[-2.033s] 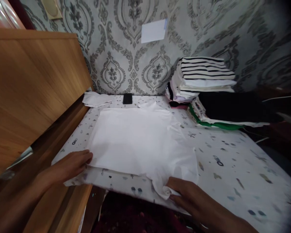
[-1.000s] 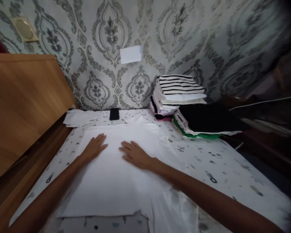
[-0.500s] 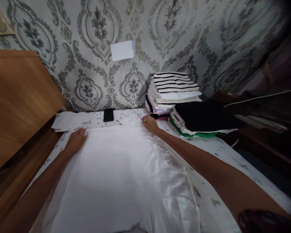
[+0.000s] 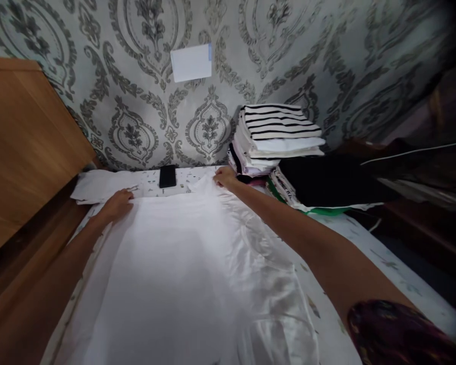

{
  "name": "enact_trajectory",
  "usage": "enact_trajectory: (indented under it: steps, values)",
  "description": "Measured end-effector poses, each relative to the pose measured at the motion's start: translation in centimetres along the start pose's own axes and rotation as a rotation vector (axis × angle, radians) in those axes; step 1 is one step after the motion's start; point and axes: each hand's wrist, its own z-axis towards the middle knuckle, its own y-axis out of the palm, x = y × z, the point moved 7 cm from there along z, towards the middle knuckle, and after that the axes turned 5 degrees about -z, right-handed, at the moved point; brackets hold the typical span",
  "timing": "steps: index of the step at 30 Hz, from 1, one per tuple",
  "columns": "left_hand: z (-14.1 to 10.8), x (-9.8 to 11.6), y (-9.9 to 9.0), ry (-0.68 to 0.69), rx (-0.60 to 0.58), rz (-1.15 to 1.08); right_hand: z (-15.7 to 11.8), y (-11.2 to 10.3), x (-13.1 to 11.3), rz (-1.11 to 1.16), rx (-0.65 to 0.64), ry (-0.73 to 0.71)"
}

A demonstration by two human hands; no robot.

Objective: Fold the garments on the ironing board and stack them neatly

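A white shirt [image 4: 167, 263] lies spread on the patterned white bedsheet, its right side wrinkled and folded inward. My right hand [image 4: 225, 176] is closed on the shirt's far edge, with the fingers pinching a raised bit of cloth. At the far left corner of the shirt, my left hand [image 4: 118, 204] rests with its fingers stretched out along the edge. Just beyond that hand sits a folded white cloth [image 4: 102, 183].
A black phone [image 4: 167, 176] lies near the wall. To the right stand a tall stack of folded clothes [image 4: 283, 124], striped on top, and a lower pile topped in black [image 4: 327, 180]. Wooden furniture [image 4: 30, 147] borders the left side.
My right hand has moved a little left along the far edge, drawing the cloth with it. My left hand stays at the left corner. The view has shifted slightly.
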Motion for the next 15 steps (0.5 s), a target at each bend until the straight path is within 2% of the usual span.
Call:
enact_trajectory:
  steps: [5,9,12,15]
  values:
    - [-3.9,1.1,-2.6,-0.005,0.096,-0.051,-3.3,-3.0,-0.8,0.163,0.010,-0.005]
    - [-8.2,2.8,-4.3,0.056,0.158,-0.002,-8.8,-5.6,-0.3,0.290,-0.007,-0.150]
    - [-11.2,3.6,-3.7,0.118,0.157,0.024,-14.6,-7.2,0.9,0.273,-0.026,-0.326]
    - [-13.5,3.6,-1.9,0.168,0.149,0.034,-20.5,-7.5,2.5,0.060,-0.055,-0.449]
